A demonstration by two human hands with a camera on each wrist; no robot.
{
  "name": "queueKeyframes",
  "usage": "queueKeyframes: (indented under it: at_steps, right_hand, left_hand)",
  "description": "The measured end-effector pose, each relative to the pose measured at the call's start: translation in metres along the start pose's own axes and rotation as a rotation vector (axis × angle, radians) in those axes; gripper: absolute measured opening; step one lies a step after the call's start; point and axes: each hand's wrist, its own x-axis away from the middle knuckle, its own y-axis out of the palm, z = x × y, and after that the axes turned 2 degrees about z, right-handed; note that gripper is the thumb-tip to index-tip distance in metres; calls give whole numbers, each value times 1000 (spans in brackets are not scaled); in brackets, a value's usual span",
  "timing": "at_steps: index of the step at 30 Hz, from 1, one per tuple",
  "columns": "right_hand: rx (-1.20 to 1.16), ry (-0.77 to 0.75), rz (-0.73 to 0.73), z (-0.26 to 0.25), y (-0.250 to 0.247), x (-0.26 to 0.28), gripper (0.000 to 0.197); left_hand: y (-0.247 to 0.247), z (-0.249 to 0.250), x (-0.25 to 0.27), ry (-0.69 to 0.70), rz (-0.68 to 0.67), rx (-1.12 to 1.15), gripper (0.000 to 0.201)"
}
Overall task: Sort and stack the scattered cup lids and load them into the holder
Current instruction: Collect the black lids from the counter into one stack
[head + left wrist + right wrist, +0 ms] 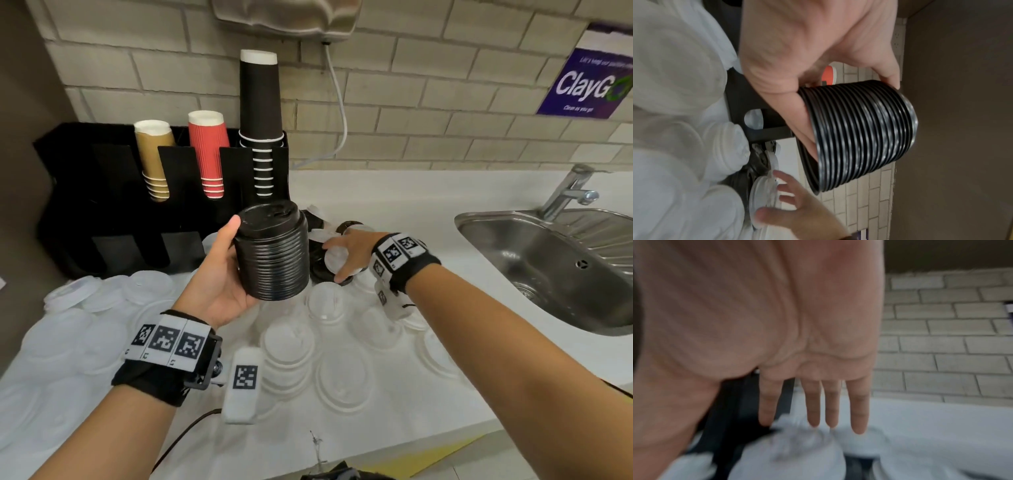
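- A white counter (pixel 394 192) runs along a pale brick-tiled wall (pixel 445 113), seen from above by the person working at it.
- Nearest the viewer, loose white lids (pixel 339 383) lie scattered and overlapping across the counter, some in short stacks.
- Above them, the left hand (pixel 212 277) holds a tall stack of black lids (pixel 274 253) clear of the counter, thumb on one side and fingers curled round the other.
- Just right of the stack, the right hand (pixel 356 250) reaches palm down, fingers straight and spread, over a single white lid (pixel 334 258) lying among a few loose black lids (pixel 320 272). It grips nothing; whether the fingertips touch cannot be told.
- Farther back on the left, the black holder (pixel 102 205) stands against the wall, with cup stacks (pixel 209 154) of gold, red and black in its upper slots.
- At far right sit a steel sink (pixel 548 274) and tap (pixel 568 190).
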Motion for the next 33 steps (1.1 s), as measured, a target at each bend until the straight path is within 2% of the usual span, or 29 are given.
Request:
queueKeyframes:
  at_steps: [2, 5, 8, 11, 13, 15, 18, 20, 21, 23, 27, 31, 33]
  right_hand:
    - [27, -9, -10, -2, 5, -9, 84]
    - [49, -28, 38, 0, 2, -7, 73]
    - [-47, -41, 36, 15, -6, 5, 62]
    - [0, 36, -117, 26, -7, 16, 73]
    - [76, 93, -145, 30, -1, 18, 86]
    - [97, 100, -20, 31, 4, 18, 89]
    - [-15, 17, 209, 22, 5, 7, 60]
    - [-60, 42, 243, 13, 5, -9, 46]
    - [-69, 80, 236, 10, 7, -18, 47]
    - [-90, 172, 232, 9, 14, -34, 61]
    - [-138, 266, 268, 12, 31, -56, 77]
    - [-148, 224, 271, 11, 20, -58, 61]
    - [-175, 214, 174, 12, 5, -48, 71]
  left_hand:
    - [-4, 2, 0, 14, 21, 24, 74]
    - [-7, 4, 3, 39, 29, 31, 65]
    - [-10, 7, 5, 41, 34, 33, 61]
    - [-8, 7, 5, 34, 35, 28, 60]
    - [-4, 6, 4, 32, 49, 30, 62]
    - [-2, 4, 3, 27, 63, 39, 67]
    - [-1, 3, 2, 20, 69, 25, 72]
    - [0, 2, 3, 14, 70, 22, 71]
    - [0, 2, 3, 13, 70, 21, 71]
    - [-1, 2, 4, 18, 67, 12, 69]
    - [-5, 4, 7, 19, 79, -15, 61]
    - [-10, 6, 8, 18, 111, -9, 63]
    - [-11, 6, 7, 19, 119, -2, 67]
